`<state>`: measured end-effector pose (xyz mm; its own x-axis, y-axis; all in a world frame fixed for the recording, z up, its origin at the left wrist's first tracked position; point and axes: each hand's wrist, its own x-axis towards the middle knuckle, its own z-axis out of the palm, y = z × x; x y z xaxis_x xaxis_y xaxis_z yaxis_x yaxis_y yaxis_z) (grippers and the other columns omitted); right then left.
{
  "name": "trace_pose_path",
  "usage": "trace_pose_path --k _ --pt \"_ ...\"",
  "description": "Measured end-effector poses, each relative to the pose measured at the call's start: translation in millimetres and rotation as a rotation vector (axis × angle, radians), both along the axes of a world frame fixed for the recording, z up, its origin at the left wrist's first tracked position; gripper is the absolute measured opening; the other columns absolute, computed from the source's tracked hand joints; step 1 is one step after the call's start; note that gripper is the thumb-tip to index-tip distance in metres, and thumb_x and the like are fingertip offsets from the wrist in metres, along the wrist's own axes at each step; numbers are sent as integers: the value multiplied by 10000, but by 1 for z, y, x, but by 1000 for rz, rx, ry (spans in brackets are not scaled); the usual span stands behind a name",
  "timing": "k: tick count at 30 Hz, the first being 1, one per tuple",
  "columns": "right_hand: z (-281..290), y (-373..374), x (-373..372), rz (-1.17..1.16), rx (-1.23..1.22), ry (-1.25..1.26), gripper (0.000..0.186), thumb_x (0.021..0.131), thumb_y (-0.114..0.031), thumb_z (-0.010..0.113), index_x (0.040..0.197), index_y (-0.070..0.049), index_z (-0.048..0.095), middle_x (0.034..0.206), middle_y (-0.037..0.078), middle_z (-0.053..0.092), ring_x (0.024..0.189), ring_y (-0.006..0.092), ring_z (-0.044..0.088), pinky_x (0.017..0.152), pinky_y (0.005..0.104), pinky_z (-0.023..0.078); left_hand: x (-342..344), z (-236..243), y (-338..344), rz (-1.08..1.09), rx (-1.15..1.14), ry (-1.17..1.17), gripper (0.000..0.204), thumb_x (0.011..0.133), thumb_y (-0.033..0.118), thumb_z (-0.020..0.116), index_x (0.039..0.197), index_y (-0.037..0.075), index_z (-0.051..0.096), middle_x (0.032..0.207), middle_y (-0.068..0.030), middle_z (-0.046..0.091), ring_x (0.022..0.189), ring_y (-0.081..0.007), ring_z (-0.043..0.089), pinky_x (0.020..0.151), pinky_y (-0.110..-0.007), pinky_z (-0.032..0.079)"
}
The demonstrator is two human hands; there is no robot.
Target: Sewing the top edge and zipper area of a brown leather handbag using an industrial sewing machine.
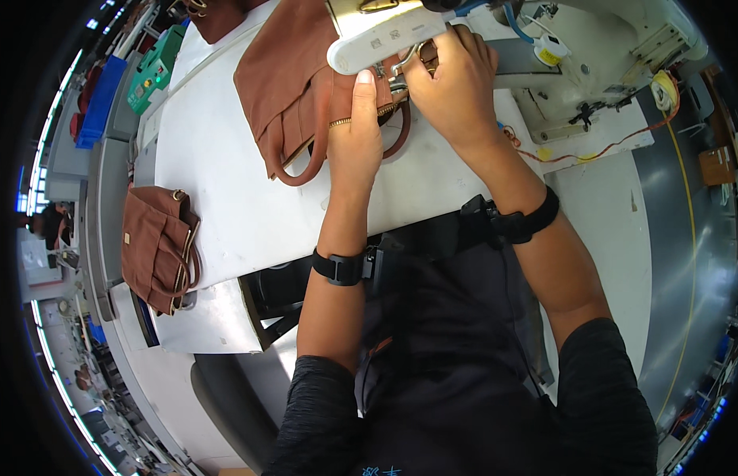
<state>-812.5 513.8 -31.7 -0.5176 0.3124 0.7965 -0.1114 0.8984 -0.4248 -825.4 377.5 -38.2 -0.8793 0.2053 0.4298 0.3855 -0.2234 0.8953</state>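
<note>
A brown leather handbag (294, 87) with two rounded handles and a brass-toothed zipper (340, 122) lies under the head of a sewing machine (389, 40). My left hand (357, 139) grips the bag beside the zipper end, thumb flat on top and its other fingers hidden beneath. Close to the needle area, my right hand (456, 87) is closed, with thumb and forefinger at a curved silver metal part (407, 59). What exactly its fingers hold is hidden by the hand and the machine head.
A second brown handbag (159, 246) rests at the left edge of the white table (226, 214). Farther back are a green box (156, 70) and a blue bin (103, 99). The machine's body (607, 55) stands at the right, with a red cable (599, 157) running along the table.
</note>
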Motion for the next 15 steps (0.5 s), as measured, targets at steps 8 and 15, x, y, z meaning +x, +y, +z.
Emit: trace_pose_path --k 8,15 --pt "-1 -1 -1 -18 1 -2 253 839 -224 689 1025 -54 717 927 119 660 952 323 602 928 466 402 8 -17 -8 19 55 -218 339 1080 338 568 1118 18 674 887 21 631 735 -55 498 674 -226 415" --pt "4 -3 7 -56 39 31 183 856 -185 692 972 -43 697 955 137 682 939 333 630 889 460 461 71 -1 -32 150 -318 -94 220 1003 202 731 1010 5 633 857 -16 640 725 -63 608 640 -213 496"
